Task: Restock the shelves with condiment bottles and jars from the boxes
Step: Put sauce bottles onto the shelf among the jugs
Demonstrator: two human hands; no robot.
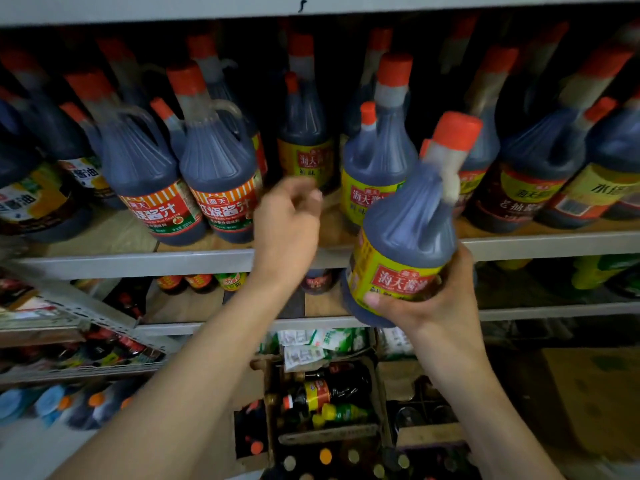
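Note:
My right hand grips the base of a large dark soy sauce bottle with a red cap and yellow label, held tilted just in front of the upper shelf. My left hand hovers over the shelf's front edge with loosely curled fingers, holding nothing, beside a gap between the bottles. To the left of the gap stand red-labelled sauce bottles; matching yellow-labelled bottles stand behind and to the right.
Rows of dark red-capped bottles fill the upper shelf. A lower shelf holds small bottles. Below, open boxes hold assorted bottles, with a cardboard box at the right and shelving with more bottles at the left.

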